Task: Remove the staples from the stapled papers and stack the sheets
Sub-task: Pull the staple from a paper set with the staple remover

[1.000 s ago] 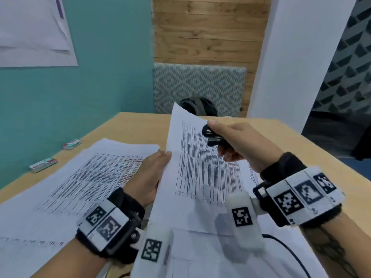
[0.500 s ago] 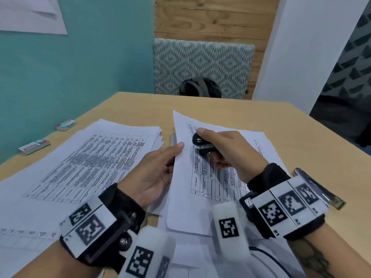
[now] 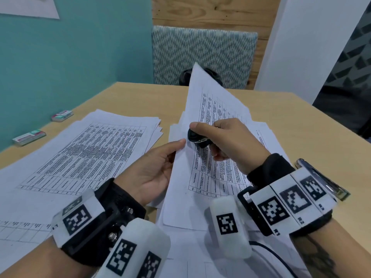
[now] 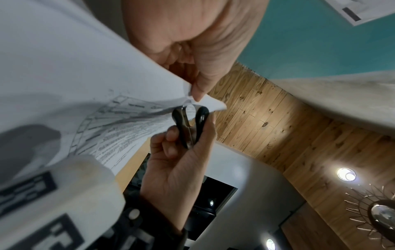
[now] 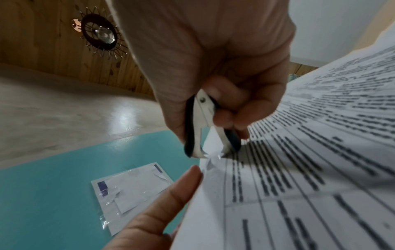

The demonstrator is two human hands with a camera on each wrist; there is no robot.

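Since a moment ago, we have tilted the stapled papers [image 3: 202, 177] up off the tabletop [image 3: 140, 97]. Our left hand [image 3: 152, 173] pinches their corner while our right hand [image 3: 230, 145] squeezes the staple remover [image 3: 197, 137] there. Loose sheets [image 3: 80, 153] lie stacked at left.

Both wrists: black straps, white blocks bearing black square-code tags. Right forearm [image 3: 319, 257] tattooed, well behind fingers; black cable alongside.

A: The head camera looks forward and down over the table [image 3: 301, 125], both wrists low in frame.

B: Both wrist cameras sit close, tilted up toward the ceiling; both catch the staple remover [image 4: 190, 126] at the paper's corner [image 5: 210, 162].
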